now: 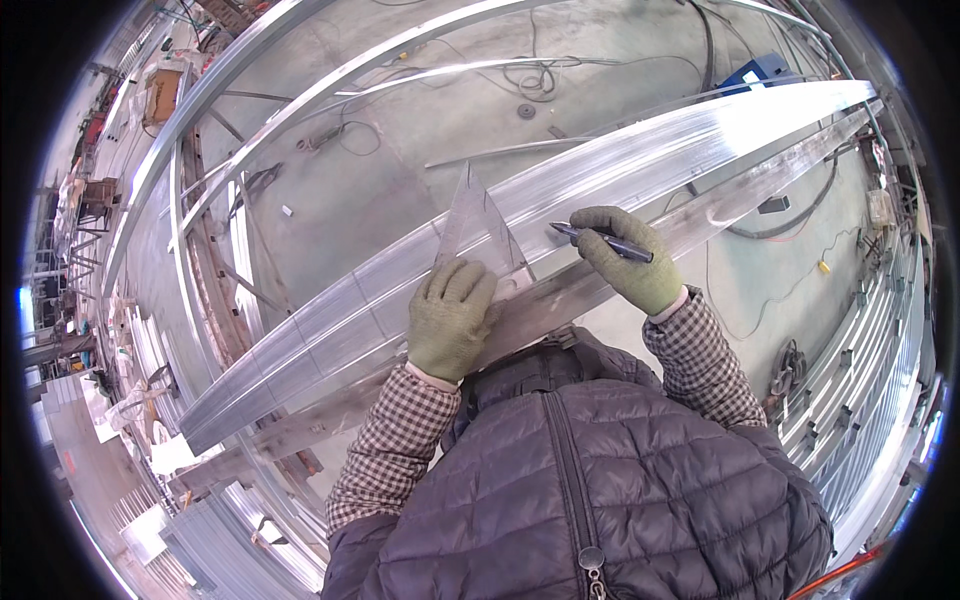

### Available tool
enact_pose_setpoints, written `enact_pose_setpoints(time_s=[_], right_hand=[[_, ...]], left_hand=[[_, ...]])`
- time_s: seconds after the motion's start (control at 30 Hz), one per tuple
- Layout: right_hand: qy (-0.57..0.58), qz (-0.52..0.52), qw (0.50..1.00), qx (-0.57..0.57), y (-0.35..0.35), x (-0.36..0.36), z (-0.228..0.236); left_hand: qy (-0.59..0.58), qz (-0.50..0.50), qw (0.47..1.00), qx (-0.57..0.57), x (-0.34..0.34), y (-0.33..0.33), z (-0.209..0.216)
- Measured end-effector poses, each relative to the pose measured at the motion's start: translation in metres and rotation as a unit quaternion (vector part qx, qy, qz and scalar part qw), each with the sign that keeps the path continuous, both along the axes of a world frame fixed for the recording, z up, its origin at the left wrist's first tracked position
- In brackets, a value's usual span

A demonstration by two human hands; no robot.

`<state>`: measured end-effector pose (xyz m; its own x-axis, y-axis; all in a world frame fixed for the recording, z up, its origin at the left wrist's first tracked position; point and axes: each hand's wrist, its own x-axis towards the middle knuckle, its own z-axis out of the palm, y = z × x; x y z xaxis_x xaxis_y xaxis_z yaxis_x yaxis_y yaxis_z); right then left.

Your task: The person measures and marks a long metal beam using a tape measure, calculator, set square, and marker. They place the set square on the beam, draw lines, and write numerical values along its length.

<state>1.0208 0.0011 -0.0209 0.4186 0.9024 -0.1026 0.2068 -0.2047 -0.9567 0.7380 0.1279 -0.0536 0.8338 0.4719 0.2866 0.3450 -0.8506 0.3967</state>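
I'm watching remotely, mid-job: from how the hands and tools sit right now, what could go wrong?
The triangular square could shift, since the gloved left hand is at only its lower end. The pen might wander, as thick glove fingers of the right hand hold it. Marks may be hard to see on the shiny metal profile, which glares toward its far right end.

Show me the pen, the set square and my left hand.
Pen (628,248): head view, on its dark barrel.
Set square (467,207): head view, on its face below the tip.
Left hand (451,313): head view, on its gloved back.
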Motion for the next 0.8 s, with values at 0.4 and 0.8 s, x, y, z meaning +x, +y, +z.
enact_pose_setpoints(time_s=[0.4, 0.8], right_hand=[[-0.025, 0.059, 0.995, 0.071, 0.011, 0.064, -0.018], [-0.022, 0.092, 0.995, 0.026, 0.023, 0.065, -0.018]], left_hand=[[0.024, 0.086, 0.995, 0.035, 0.051, -0.025, 0.002], [0.033, 0.095, 0.995, 0.025, 0.055, -0.027, 0.008]])
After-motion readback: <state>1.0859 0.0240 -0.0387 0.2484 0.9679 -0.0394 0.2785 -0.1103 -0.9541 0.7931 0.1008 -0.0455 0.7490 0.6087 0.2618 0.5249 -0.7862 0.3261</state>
